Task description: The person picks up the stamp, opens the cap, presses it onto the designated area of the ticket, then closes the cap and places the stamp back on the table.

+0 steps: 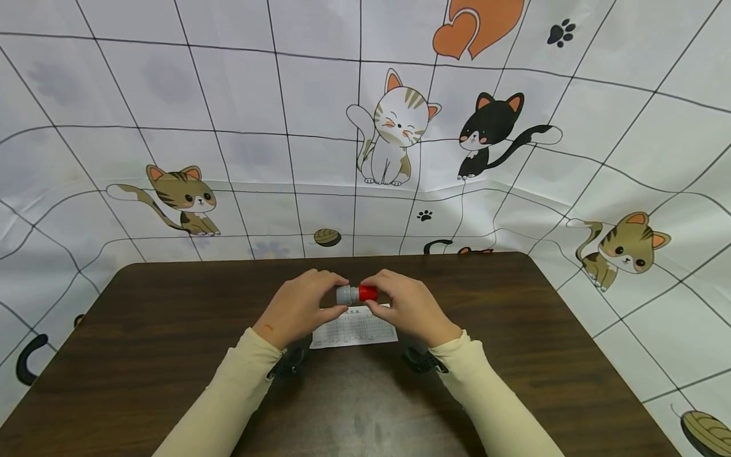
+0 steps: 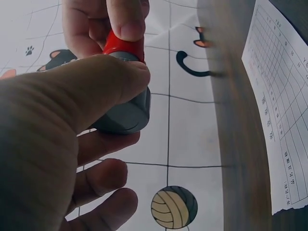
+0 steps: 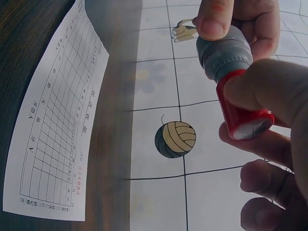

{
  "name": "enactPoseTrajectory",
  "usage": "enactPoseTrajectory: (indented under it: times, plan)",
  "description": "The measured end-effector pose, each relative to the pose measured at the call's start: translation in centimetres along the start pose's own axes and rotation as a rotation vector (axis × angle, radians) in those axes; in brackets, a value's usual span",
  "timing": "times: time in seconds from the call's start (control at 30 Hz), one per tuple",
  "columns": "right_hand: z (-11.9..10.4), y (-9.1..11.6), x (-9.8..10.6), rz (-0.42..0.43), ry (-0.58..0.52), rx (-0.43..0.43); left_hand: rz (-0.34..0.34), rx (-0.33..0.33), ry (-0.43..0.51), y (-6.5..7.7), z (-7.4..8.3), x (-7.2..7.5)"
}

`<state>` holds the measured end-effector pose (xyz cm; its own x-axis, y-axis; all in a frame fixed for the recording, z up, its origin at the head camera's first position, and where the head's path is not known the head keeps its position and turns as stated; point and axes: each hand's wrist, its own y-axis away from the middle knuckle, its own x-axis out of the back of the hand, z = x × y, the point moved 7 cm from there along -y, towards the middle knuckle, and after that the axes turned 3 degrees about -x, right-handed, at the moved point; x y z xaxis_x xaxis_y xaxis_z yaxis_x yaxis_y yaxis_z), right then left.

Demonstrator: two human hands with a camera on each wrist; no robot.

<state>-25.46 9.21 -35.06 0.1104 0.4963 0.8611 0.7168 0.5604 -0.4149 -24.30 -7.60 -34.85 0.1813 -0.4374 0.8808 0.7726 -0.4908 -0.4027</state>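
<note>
A small grey-and-red stamp point(image 1: 349, 295) is held level between both hands, above the far part of the table. My left hand point(image 1: 299, 308) pinches its grey part point(image 2: 127, 117) between thumb and fingers. On the other side, my right hand point(image 1: 415, 309) grips the red part point(image 3: 241, 113), which has a shiny flat end. The two parts are joined, with a narrower grey neck between them in the right wrist view. Just below the hands lies a printed receipt form point(image 1: 354, 330) with a grid of lines.
The dark wood table point(image 1: 171, 324) has rounded far corners. Behind it and to the sides hangs a white cloth point(image 1: 251, 158) printed with black lines, cats and yarn balls. Each wrist wears a dark strapped device.
</note>
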Motion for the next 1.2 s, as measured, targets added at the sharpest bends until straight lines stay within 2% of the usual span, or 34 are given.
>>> enactPoseTrajectory:
  times: [0.4, 0.7, 1.0, 1.2]
  plan:
    - [0.16, -0.04, 0.03, 0.027, 0.021, -0.005, 0.016, 0.001, -0.031, -0.04, -0.16, 0.16]
    - [0.20, 0.00, -0.19, 0.015, 0.022, 0.001, 0.011, -0.012, 0.005, 0.01, 0.01, -0.19]
    - [0.24, 0.02, -0.04, 0.040, 0.021, 0.007, 0.040, 0.002, -0.033, -0.01, -0.10, 0.10]
    - [0.25, 0.12, 0.16, 0.058, 0.027, 0.009, 0.039, 0.011, -0.010, 0.04, -0.06, 0.01]
